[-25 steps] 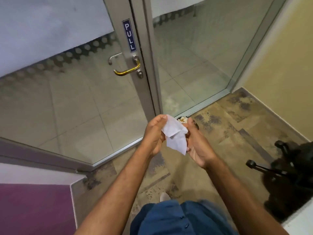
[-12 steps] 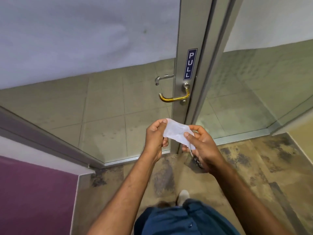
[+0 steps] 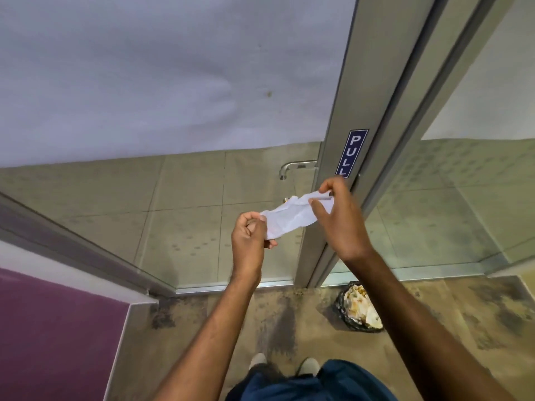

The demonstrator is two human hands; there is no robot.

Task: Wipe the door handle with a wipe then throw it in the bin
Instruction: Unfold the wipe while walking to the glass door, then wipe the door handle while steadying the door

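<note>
A white wipe (image 3: 292,217) is stretched between my two hands in front of the glass door. My left hand (image 3: 249,241) pinches its lower left end and my right hand (image 3: 340,221) pinches its upper right end. The wipe and my right hand cover the gold door handle; only a sliver of it (image 3: 285,200) shows at the wipe's upper edge. A silver handle (image 3: 292,167) on the far side of the glass shows just above. The bin (image 3: 360,308), lined with a black bag and holding crumpled paper, sits on the floor under my right forearm.
The door's metal frame (image 3: 341,117) carries a blue PULL sign (image 3: 351,153). A second glass panel (image 3: 463,204) lies to the right. A purple wall (image 3: 55,337) with a ledge is at the lower left. My shoes (image 3: 285,364) stand on mottled floor tiles.
I have stepped closer to the door. My hands have risen and pulled the wipe out flat, and they now cover the gold handle. The bin has come into view at the right.
</note>
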